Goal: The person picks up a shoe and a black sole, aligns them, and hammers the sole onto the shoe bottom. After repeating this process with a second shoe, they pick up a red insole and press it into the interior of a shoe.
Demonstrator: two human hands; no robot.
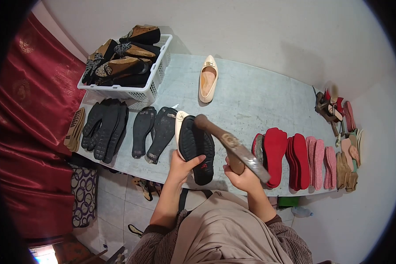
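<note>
My left hand [179, 166] is wrapped round a cream shoe [179, 125] held bottom up, thumb across its black ridged sole [191, 143]. Red lettering marks the sole near the thumb. In my right hand [245, 178] is a hammer [231, 143], gripped by its wooden handle [235, 165]. The hammer's long metal head slants across the view, and its rounded brown end overlaps the sole's upper edge. Beyond my hands a matching cream flat shoe [208, 81] stands upright on the table.
A white plastic basket [152, 94] of black and brown shoes stands back left. Black soles [104, 132] and two worn soles [162, 134] lie left of my hands. To the right are red insoles [275, 152], pink insoles [314, 163] and sandals [329, 108]. Red curtain [39, 132] hangs left.
</note>
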